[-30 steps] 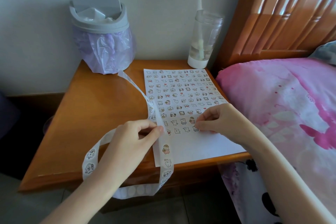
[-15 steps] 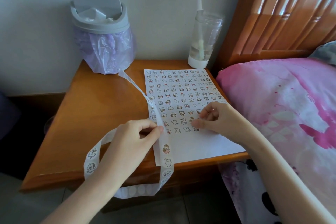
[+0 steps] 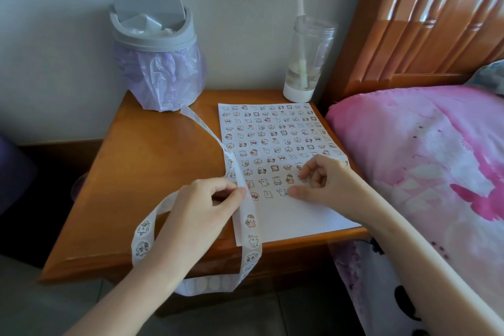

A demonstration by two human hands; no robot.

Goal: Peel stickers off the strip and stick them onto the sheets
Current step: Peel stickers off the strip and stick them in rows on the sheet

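Note:
A white paper sheet (image 3: 294, 215) lies on the wooden bedside table (image 3: 152, 166), covered with rows of small cartoon stickers except its near part. A long white sticker strip (image 3: 249, 229) runs from the bin, across the sheet's left edge, and loops down over the table's front edge. My left hand (image 3: 203, 207) pinches the strip at the sheet's left edge. My right hand (image 3: 324, 181) rests on the sheet's last sticker rows, thumb pressed flat on the paper, the other fingers curled. Whether a sticker lies under the fingers is hidden.
A grey swing-lid bin (image 3: 156, 43) with a purple bag stands at the table's back left. A clear bottle with a straw (image 3: 306, 63) stands at the back right. A bed with a pink cover (image 3: 425, 161) and wooden headboard (image 3: 425, 16) borders the table's right side.
My right hand has shifted slightly left along the bottom sticker row and lifted its fingers, with the thumb now pressing the sheet. My left hand and the strip have stayed in place.

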